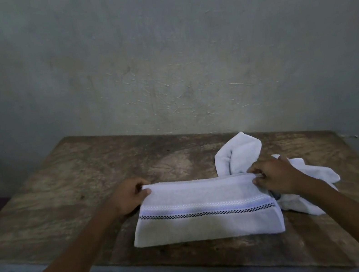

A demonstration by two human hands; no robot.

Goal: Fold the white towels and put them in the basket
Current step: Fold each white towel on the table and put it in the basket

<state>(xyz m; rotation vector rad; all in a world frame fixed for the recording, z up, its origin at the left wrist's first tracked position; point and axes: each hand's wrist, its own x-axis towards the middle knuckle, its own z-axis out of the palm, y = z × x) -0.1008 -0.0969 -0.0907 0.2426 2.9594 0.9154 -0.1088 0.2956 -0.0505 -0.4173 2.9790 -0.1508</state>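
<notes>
Head view looks down on a worn wooden table (63, 192) standing against a rough grey wall (157, 43). From the left, the left hand (134, 197) pinches the far left corner of the folded towel (206, 212), thumb on top and fingers curled beneath the edge. This towel lies flat on the table's near half, close to the front edge. Its long axis runs left to right, and the right end sits slightly nearer the camera than the left. It is white terry folded into a long rectangle of several layers. A pale lilac woven band runs along its length, with a thin dark checkered line just below, both parallel to the long edges. The strip below that line looks faintly beige in this light. At the far right corner the right hand (274, 176) grips the towel's edge, its fingers curled over the layers. Behind and to the right of that hand lies a second white towel (239, 151), unfolded and rumpled. One part of it stands up in a loop behind the folded towel's far edge. The rest sprawls rightward over the tabletop.
</notes>
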